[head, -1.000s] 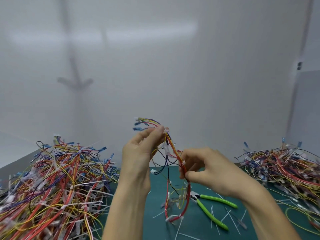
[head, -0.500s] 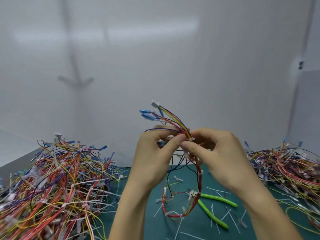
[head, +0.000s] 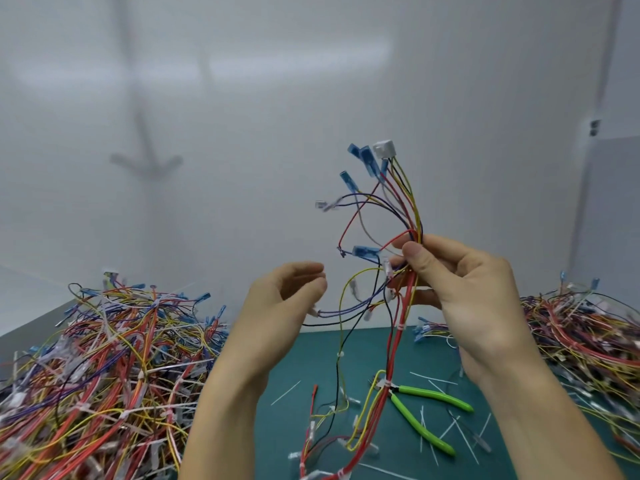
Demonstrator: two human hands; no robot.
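Red, yellow and blue wires of the harness [head: 401, 317] are pinched between the thumb and curled fingers of the right hand [head: 460, 289], raised above the mat [head: 298, 362] toward its far edge. A white connector [head: 383, 149] and blue terminals are fanned out above the grip, and the tail is trailed down onto the mat's middle. The left hand [head: 277, 306] is held just beside the harness, fingers loosely curled, nothing gripped, a purple wire end close to the fingertips. Green cutters [head: 426, 414] are seen lying right of the mat's middle, their head under the tail. Wire piles are heaped at the left edge [head: 104, 358] and the right edge [head: 588, 334].
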